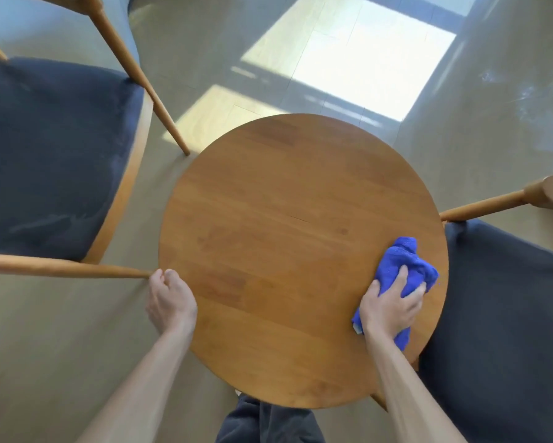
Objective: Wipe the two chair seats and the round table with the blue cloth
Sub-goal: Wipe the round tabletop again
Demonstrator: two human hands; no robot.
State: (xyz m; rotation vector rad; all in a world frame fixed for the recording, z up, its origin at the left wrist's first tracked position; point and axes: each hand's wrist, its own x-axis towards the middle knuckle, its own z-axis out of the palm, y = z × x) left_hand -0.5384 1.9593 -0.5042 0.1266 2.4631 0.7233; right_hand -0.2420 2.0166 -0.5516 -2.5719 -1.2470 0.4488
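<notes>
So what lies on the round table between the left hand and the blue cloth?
Nothing: in the head view, only bare wood of the round table spans from the left hand to the blue cloth.

One camera on the head, looking down

It looks forward and almost straight down, close above the round desk (284, 251), with floor (61, 330) all around it.

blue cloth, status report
Right hand fingers curled on blue cloth, pressing it on round table right side. Left hand gripping table edge. Nothing in the way.
</notes>
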